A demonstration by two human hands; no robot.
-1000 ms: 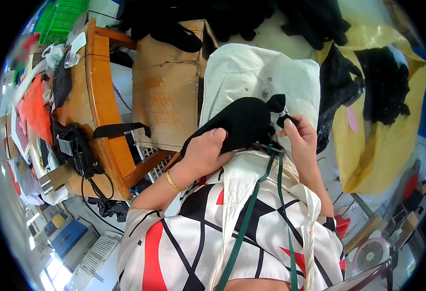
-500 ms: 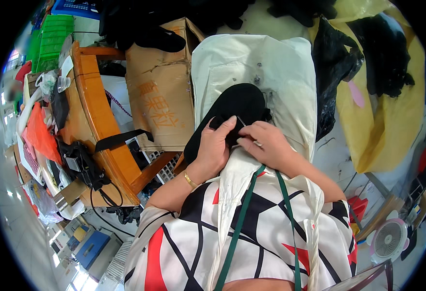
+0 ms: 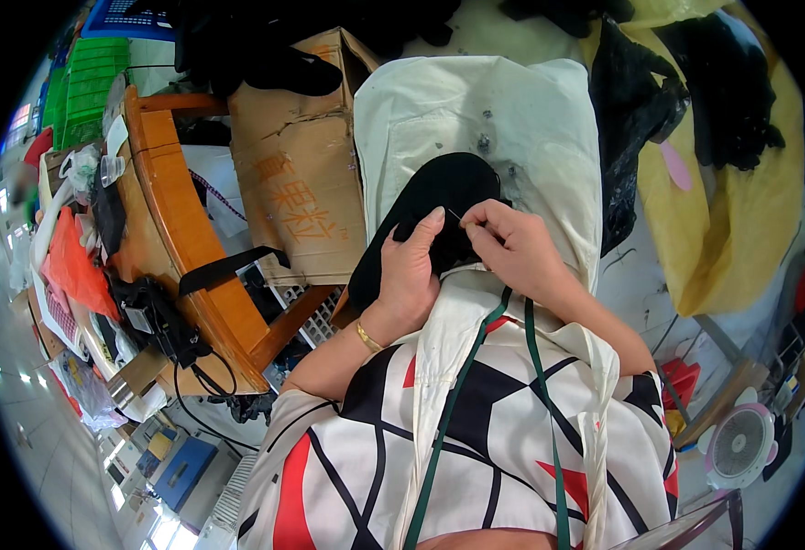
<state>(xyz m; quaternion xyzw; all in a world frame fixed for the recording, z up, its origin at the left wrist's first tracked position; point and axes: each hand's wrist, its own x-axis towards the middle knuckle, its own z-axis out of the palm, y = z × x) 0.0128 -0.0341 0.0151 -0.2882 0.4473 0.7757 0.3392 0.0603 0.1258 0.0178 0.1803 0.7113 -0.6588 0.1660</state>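
Observation:
A black fabric shoe [image 3: 434,188], long and rounded at its far end, lies slanted on the off-white cloth [image 3: 402,101] over my lap. My left hand [image 3: 410,266] grips the shoe's near part, the thumb raised along it and the other fingers hidden beneath. Above the shoe's right side, my right hand [image 3: 512,243] pinches a thin needle [image 3: 454,214] between thumb and forefinger. The needle's tip points toward my left thumb. Any thread is too fine to make out.
To the left stand a wooden chair frame [image 3: 178,197] and a cardboard box [image 3: 292,174]. On the right are a black plastic bag [image 3: 618,137], a yellow sack [image 3: 705,247] and a small white fan [image 3: 739,445]. Black pieces [image 3: 237,46] are heaped at the far edge.
My right hand has drawn slightly up and right from the shoe, and the needle now shows more plainly. My left thumb has shifted a little upward; its hold on the shoe stays.

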